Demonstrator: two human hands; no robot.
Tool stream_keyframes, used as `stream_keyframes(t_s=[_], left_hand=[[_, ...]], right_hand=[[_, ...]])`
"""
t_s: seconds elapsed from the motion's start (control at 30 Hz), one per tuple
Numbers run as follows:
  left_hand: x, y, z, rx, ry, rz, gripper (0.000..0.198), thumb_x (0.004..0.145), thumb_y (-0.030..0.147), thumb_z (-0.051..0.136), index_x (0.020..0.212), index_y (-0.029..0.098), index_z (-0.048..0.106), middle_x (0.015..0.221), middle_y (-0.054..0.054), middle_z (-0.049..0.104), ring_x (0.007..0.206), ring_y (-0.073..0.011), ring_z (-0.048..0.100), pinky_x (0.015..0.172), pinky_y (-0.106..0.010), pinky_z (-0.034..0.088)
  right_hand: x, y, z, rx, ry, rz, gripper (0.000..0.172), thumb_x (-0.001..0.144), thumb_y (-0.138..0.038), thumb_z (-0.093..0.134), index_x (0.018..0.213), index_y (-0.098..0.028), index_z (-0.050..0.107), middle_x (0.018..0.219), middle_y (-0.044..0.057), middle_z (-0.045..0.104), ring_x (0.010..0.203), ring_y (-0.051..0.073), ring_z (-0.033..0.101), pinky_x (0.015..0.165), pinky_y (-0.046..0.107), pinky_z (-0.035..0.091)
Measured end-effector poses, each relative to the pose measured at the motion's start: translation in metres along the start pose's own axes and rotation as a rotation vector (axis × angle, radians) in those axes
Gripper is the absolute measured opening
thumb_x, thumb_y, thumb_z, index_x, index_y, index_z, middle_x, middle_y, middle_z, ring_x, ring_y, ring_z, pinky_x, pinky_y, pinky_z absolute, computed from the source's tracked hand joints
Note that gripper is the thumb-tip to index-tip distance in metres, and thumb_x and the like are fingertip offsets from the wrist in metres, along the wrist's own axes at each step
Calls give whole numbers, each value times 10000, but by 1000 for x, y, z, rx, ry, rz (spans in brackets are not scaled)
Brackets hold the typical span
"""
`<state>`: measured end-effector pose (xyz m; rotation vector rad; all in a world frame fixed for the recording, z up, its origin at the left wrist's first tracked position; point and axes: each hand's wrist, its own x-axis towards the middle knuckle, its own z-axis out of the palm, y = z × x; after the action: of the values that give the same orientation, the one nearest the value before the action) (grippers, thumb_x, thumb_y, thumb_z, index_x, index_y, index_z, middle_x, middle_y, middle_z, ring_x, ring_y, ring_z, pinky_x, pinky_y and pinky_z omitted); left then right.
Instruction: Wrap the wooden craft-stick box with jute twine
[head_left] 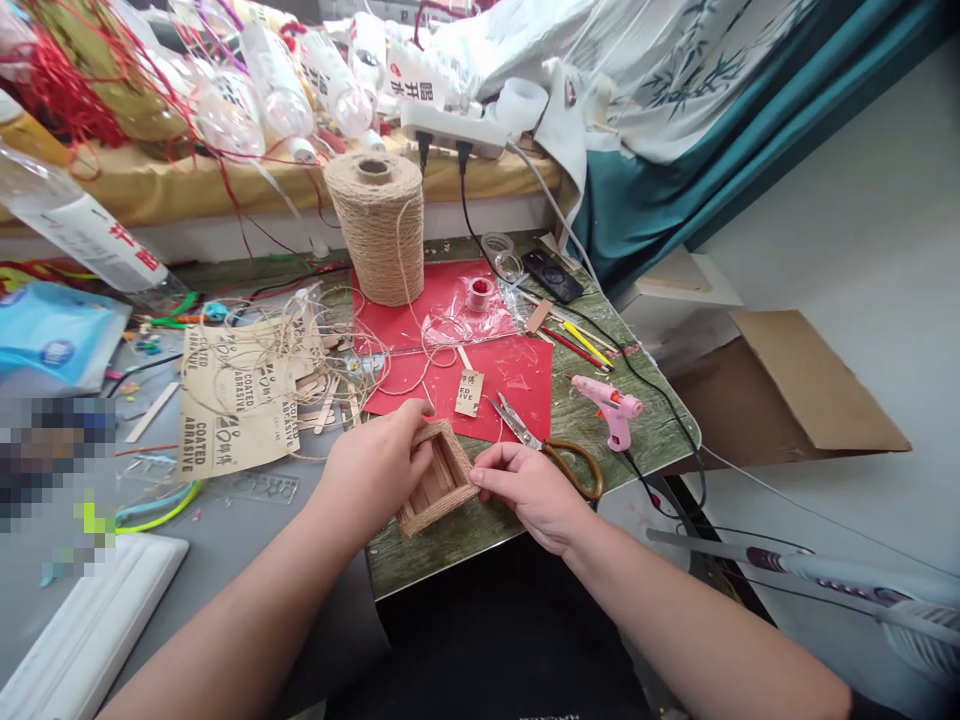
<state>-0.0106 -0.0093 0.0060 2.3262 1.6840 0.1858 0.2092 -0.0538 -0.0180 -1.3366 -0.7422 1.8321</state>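
Note:
A small box (442,512) wrapped in twine, with wooden sticks lining its inside, is held over the table's front edge. Around its left side my left hand (382,455) is closed, fingers reaching over the rim. The fingertips of my right hand (529,490) pinch at the box's right corner; whether they hold a twine end there is too small to tell. Just beyond that hand lie scissors (536,435) with brown handles. A piece of sandpaper (469,393) rests on the red sheet (510,375) behind the box.
A big twine spool (379,230) stands at the back. On the right are a pink glue gun (611,408), pencils (581,345) and a phone (553,275). Sandpaper sheets (225,430) and loose twine lie left. A cardboard box (817,390) sits beyond the table's right edge.

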Motion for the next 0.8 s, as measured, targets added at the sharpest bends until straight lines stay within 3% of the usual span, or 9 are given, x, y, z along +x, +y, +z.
stream_keyframes(t_s=[0.13, 0.3, 0.43, 0.5, 0.67, 0.8], left_hand=[[0, -2, 0, 0, 9, 20, 316, 939, 277, 588, 1252, 237, 584, 1023, -58, 798, 830, -262, 765, 656, -327, 500], [-1, -3, 1, -2, 43, 45, 282, 942, 278, 594, 1220, 232, 601, 968, -68, 791, 797, -276, 759, 645, -340, 493], [-1, -3, 2, -6, 39, 41, 220, 936, 280, 603, 1152, 239, 608, 949, -61, 780, 792, -271, 750, 629, -327, 468], [-2, -4, 2, -3, 34, 39, 183, 938, 284, 596, 1115, 240, 608, 917, -53, 767, 768, -267, 736, 605, -321, 440], [-2, -4, 3, 3, 42, 51, 114, 957, 272, 555, 1057, 237, 596, 826, -37, 721, 724, -246, 701, 584, -310, 377], [0, -3, 2, -12, 34, 39, 127, 953, 262, 557, 1073, 232, 586, 854, -36, 735, 725, -232, 704, 591, -305, 385]], right_hand=[[4, -1, -5, -12, 5, -70, 358, 787, -483, 873, 823, -169, 706, 796, 16, 703, 717, 143, 645, 721, 297, 547], [18, -2, 7, -408, 58, -473, 394, 915, -394, 771, 1275, -238, 736, 1196, 91, 737, 1007, 209, 714, 895, 359, 598], [20, -6, 19, -618, 75, -729, 251, 1026, -283, 622, 1213, -246, 785, 1176, 88, 764, 1084, 223, 725, 1000, 393, 584], [17, -7, 20, -736, 57, -833, 276, 1049, -230, 565, 1217, -242, 784, 1188, 93, 768, 1145, 231, 711, 1053, 407, 561], [12, -7, 18, -955, 16, -872, 380, 1041, -222, 557, 1399, -223, 686, 1317, 138, 715, 1242, 274, 660, 1107, 456, 529], [12, -3, 11, -807, -74, -740, 399, 1043, -321, 593, 1434, -273, 658, 1381, 106, 682, 1303, 265, 623, 1154, 459, 488]])
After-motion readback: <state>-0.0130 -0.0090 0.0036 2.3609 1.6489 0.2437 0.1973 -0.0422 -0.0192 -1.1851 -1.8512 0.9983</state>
